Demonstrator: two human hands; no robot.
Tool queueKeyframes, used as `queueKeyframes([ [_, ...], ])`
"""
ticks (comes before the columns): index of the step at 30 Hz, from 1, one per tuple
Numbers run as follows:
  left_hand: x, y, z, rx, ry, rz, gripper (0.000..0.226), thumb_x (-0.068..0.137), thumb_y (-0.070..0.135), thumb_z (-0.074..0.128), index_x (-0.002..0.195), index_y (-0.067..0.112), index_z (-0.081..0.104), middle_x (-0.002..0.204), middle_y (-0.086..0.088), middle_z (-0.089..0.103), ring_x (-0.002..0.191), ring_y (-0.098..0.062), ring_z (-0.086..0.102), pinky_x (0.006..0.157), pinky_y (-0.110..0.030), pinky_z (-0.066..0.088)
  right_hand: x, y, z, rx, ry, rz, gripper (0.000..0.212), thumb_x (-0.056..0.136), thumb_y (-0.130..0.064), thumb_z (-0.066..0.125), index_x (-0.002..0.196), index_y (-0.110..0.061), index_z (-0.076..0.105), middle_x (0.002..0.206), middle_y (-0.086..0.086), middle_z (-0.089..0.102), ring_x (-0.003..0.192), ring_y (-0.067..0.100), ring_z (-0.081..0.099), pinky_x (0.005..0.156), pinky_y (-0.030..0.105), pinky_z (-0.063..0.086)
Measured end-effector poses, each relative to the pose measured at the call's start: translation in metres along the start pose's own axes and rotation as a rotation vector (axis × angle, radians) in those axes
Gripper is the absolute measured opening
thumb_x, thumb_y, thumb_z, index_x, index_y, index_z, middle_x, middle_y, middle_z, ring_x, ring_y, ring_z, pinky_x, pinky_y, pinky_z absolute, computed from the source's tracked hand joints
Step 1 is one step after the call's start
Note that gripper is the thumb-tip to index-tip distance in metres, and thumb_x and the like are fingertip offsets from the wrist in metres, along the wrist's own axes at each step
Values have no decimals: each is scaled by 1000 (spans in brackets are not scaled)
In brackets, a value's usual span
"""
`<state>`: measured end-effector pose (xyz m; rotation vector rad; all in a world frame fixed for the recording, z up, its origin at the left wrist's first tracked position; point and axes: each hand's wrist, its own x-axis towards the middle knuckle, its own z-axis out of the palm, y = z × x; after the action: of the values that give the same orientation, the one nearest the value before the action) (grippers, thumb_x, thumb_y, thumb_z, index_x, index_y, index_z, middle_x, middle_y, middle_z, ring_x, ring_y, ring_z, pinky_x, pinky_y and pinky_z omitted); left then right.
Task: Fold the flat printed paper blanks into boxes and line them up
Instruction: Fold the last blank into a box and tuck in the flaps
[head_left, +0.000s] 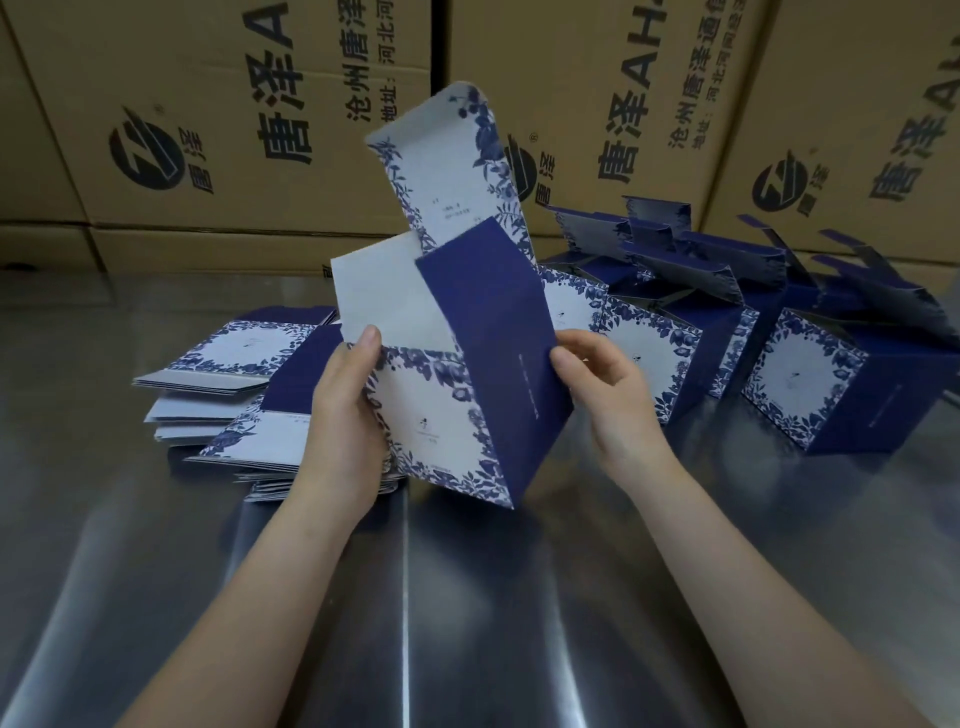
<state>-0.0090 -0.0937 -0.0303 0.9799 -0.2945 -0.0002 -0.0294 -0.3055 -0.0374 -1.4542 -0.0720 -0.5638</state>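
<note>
Head view: A partly opened paper blank (457, 364) was held above the metal table (467, 597), between the two hands and clear of the surface. The blank was gripped at its left edge by the left hand (348, 410), with the thumb laid on the front of the white, floral-bordered panel and the fingers hidden behind it. The right edge of the dark blue panel was pinched by the right hand (602, 384), with the thumb on the front and the fingers curled behind. A long floral-bordered flap was raised above the blank, and a plain white flap was seen at its upper left.

A loose stack of flat blanks (228, 415) was located on the table, behind and to the left of the left hand. Folded boxes (810, 384) were stood close together on the table at the right, with their top flaps left open. Printed cardboard cartons (218, 130) were stacked along the far edge of the table.
</note>
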Motion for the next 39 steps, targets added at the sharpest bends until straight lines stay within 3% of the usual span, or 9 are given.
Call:
queueKeyframes([
  [4,1,-9,-3,167,-38,107,50,77,31,67,124,17,55,113,3,71,103,-14,68,77,-27,53,0,-1,3,-205,77,-103,16,94,-13,63,104,-24,69,110,7,66,89,17,55,91,47,46],
  [11,-2,-25,-6,373,-204,55,67,62,35,70,127,33,52,109,17,70,102,-1,66,75,-11,51,-6,-7,10,-207,-2,-55,32,105,-21,40,117,-48,53,138,-5,50,132,12,47,112,37,38],
  [18,-6,-31,5,513,50,-21,27,78,40,48,101,53,55,94,40,64,88,20,58,80,-20,41,-9,-7,14,-145,-17,-33,32,106,-18,37,134,-29,46,122,-3,57,119,19,55,108,42,41],
  [21,-8,-35,9,531,137,22,37,80,32,39,108,42,62,97,29,69,95,10,61,86,-24,46,-11,-11,19,-158,94,-61,31,104,-9,39,131,-23,47,125,7,56,120,21,54,109,45,39],
  [26,-11,-38,10,550,207,95,47,90,26,37,132,27,55,117,16,67,113,-8,59,104,-37,46,-27,-31,26,-385,361,-611,30,88,9,41,104,-3,63,101,5,63,95,20,60,87,38,51],
  [28,-12,-38,13,564,209,117,43,99,19,37,139,23,51,129,9,63,123,-10,55,110,-39,41,-38,-37,31,-467,296,-894,29,82,15,42,92,4,66,90,9,61,86,20,58,80,30,47],
  [31,-11,-40,16,598,213,137,41,104,14,35,143,13,46,141,-5,55,133,-18,48,114,-42,35,-58,-40,50,-527,118,-1029,30,81,14,40,86,7,69,87,17,65,83,21,59,81,25,46],
  [34,-13,-43,16,654,163,143,39,105,14,38,143,7,44,141,-14,53,132,-23,49,111,-45,37,-69,-35,66,-625,-36,-945,35,82,8,38,97,7,69,99,18,66,93,21,61,88,25,50],
  [39,-22,-43,23,631,111,172,45,104,10,37,149,15,38,147,-7,49,137,-18,45,114,-42,35,-62,-39,72,-857,-215,-423,48,86,-5,34,127,-4,59,135,9,56,126,21,50,109,29,36],
])
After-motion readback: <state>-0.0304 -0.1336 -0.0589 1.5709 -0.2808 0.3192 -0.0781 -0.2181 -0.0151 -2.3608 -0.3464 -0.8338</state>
